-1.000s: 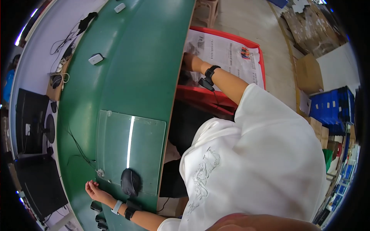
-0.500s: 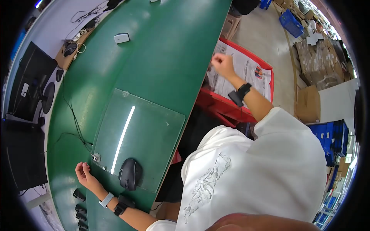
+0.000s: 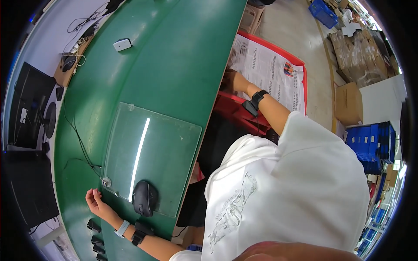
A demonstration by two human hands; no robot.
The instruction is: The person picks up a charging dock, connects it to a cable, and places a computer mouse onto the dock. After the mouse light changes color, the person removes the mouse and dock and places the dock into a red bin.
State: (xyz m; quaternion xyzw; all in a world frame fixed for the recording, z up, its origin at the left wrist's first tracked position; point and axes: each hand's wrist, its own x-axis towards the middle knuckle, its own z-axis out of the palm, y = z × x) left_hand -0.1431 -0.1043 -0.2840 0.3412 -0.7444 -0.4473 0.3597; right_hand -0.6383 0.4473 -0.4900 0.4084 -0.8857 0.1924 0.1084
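One green bench (image 3: 183,74), long, running down the middle of the view. One red bin (image 3: 235,108), set against the bench edge on the person's right. One sheet of printed paper (image 3: 274,71), white, lying in the bin. Two black monitors (image 3: 32,102), side by side along the far side. One clear sheet (image 3: 170,152), flat on the bench. Two hands, well apart: the right hand (image 3: 238,81) reaches into the bin at its bench side, its fingers hidden, so its grip cannot be told; the left hand (image 3: 100,208) has loosely curled fingers, no object visible in it, near a corner of the clear sheet. One black mouse (image 3: 145,199), across that sheet's edge. One small white box (image 3: 123,44), alone, farther along.
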